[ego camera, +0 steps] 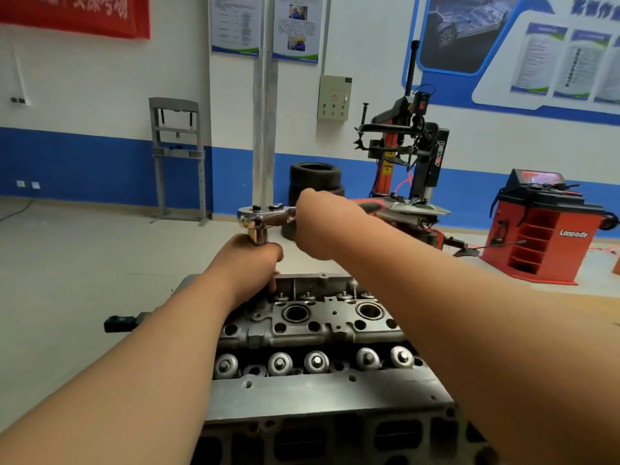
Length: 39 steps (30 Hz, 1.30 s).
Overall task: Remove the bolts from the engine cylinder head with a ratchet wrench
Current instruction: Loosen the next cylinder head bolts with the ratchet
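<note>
My left hand [258, 260] is curled round the socket shaft [256, 237] under the ratchet [260, 216], over the head's [302, 394] far-left corner; my right hand [313, 226] grips the handle [370, 206]. The bolt is hidden beneath the left hand. All rigid steel, probably oily and tight, so I'd pull from far out on the handle and hold the shaft square.

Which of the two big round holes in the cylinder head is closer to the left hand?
The left-side hole, right beside the left hand gripping the socket; the other hole sits farther right.
</note>
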Each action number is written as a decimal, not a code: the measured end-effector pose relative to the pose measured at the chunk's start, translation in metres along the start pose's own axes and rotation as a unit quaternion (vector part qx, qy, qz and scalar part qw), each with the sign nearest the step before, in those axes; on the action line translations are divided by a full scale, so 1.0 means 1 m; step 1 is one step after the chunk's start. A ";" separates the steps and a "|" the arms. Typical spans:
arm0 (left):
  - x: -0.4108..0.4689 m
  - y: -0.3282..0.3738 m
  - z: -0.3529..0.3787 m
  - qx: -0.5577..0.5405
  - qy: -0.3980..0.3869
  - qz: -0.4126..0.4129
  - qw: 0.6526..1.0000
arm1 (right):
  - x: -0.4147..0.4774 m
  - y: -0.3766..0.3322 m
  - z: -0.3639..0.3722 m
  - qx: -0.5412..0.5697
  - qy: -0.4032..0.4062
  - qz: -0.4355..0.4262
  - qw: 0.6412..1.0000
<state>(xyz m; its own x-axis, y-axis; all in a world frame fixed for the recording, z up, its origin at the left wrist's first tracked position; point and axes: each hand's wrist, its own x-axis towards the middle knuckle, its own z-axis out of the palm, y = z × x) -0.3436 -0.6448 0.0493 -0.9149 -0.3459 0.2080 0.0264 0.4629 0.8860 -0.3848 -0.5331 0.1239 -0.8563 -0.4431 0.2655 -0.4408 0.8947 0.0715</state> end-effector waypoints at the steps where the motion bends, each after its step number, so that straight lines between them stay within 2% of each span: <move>1: -0.002 0.001 0.000 -0.001 0.007 -0.001 1.000 | -0.021 0.003 -0.003 0.005 0.009 0.023 1.000; 3: -0.006 0.004 0.003 -0.004 0.018 -0.005 1.000 | -0.070 0.008 -0.002 -0.046 0.043 0.021 0.998; 5: -0.007 0.006 0.005 -0.001 0.041 0.007 0.999 | -0.116 0.004 0.003 -0.104 0.098 -0.047 0.989; 7: -0.009 0.009 0.005 -0.007 0.072 0.023 0.997 | -0.140 -0.004 0.006 -0.101 0.124 -0.115 0.980; 10: -0.006 0.005 0.002 -0.009 0.024 0.010 1.000 | -0.128 0.003 0.003 -0.088 0.128 -0.114 0.981; 12: -0.003 0.002 -0.002 -0.017 -0.025 -0.007 1.000 | -0.094 0.023 0.001 -0.044 0.104 -0.092 0.989; 15: 0.003 -0.002 -0.004 -0.029 -0.047 -0.006 0.998 | -0.030 0.042 0.006 0.059 0.032 -0.088 0.994; 18: 0.007 -0.002 -0.004 -0.026 -0.048 0.000 0.999 | 0.032 0.012 0.019 0.124 0.000 -0.126 0.984; 21: 0.009 -0.003 -0.004 -0.019 -0.042 -0.003 0.999 | 0.054 -0.027 0.023 0.202 -0.042 -0.191 0.959; 24: 0.009 -0.005 -0.004 -0.010 -0.032 -0.002 0.999 | 0.048 -0.028 0.026 0.239 -0.036 -0.184 0.953; 26: 0.009 -0.005 -0.002 -0.004 -0.027 0.007 1.000 | 0.039 -0.016 0.026 0.214 -0.017 -0.133 0.968; 29: 0.009 -0.004 0.001 -0.003 -0.014 0.000 1.000 | 0.007 0.001 0.019 0.069 0.016 -0.035 0.997; 33: -0.002 0.001 0.003 -0.011 -0.001 -0.014 1.000 | -0.061 0.010 0.001 -0.087 0.040 0.036 0.995; 35: -0.009 0.004 0.002 -0.016 0.005 -0.018 1.000 | -0.098 0.006 -0.014 -0.125 0.044 0.021 0.991; 39: -0.016 0.011 0.002 -0.012 0.040 0.000 0.999 | -0.155 -0.016 -0.042 -0.197 0.050 -0.097 0.974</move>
<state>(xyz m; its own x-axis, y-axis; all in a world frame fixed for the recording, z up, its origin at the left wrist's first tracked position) -0.3296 -0.6328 0.0549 -0.8801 -0.4097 0.2399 0.0372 0.4443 0.8951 -0.2338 -0.4762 0.1223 -0.7283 -0.6159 0.3005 -0.4374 0.7554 0.4879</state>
